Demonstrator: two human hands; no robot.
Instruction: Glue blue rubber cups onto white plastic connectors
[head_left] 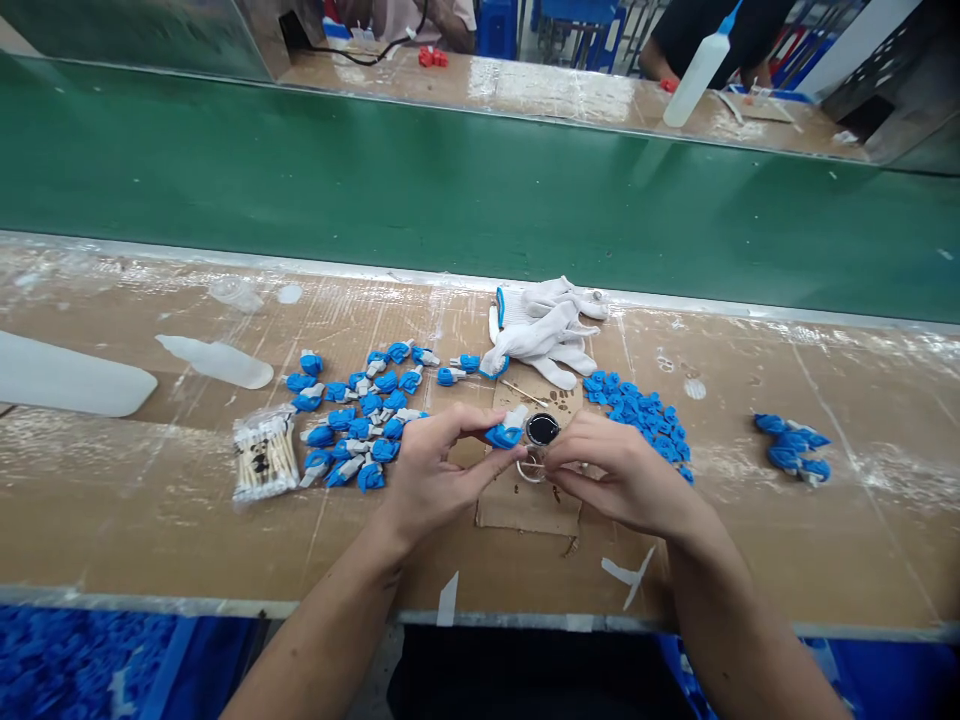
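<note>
My left hand point(442, 460) pinches a blue and grey part point(507, 430) between thumb and fingertips. Just right of it, my right hand point(615, 465) has its fingers pressed together on a thin stick point(532, 465), probably a cotton swab. Between the two hands, a small round jar point(542, 429) of dark liquid stands on a stained piece of cardboard point(525, 512). A clear ring-shaped lid or cup point(529, 470) lies just below the jar, partly hidden by my right fingers. Another swab point(523, 392) rests on the cardboard behind the jar.
Blue and grey parts point(360, 428) and bagged swabs point(264, 455) lie left. White gloves point(544, 330) lie behind the cardboard, small blue pieces point(645, 415) right of it, more blue parts point(791, 447) farther right. A green belt point(450, 190) runs behind; people sit beyond.
</note>
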